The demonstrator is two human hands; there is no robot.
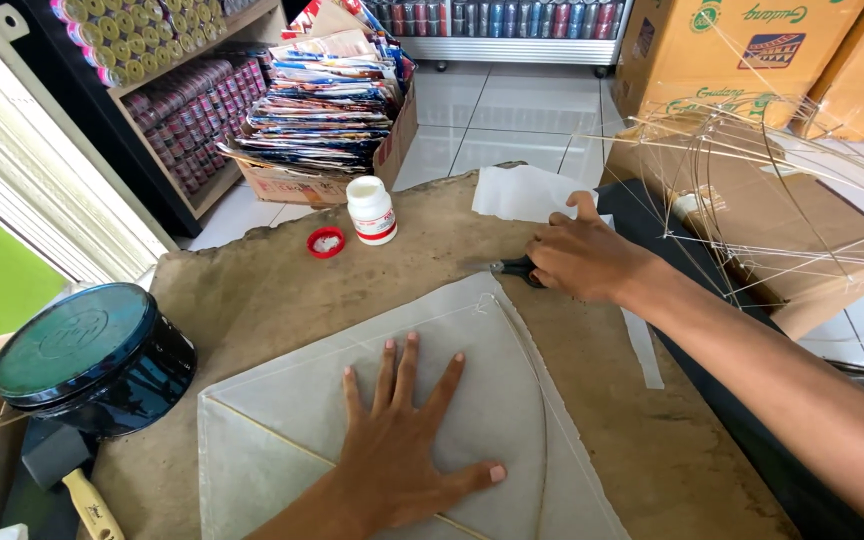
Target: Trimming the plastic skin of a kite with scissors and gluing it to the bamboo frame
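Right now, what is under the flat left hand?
Under the left hand lies a pale paper sheet with thin sticks showing through it, spread on a brown board. The paper and sticks directly beneath the palm are covered, so they cannot be seen.

Glue bottle (371, 210) + tin (92, 360) block left; centre board (282, 290) free.

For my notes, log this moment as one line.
left hand flat on kite paper | right hand holding scissors at the paper's top corner | open glue bottle, red cap beside it
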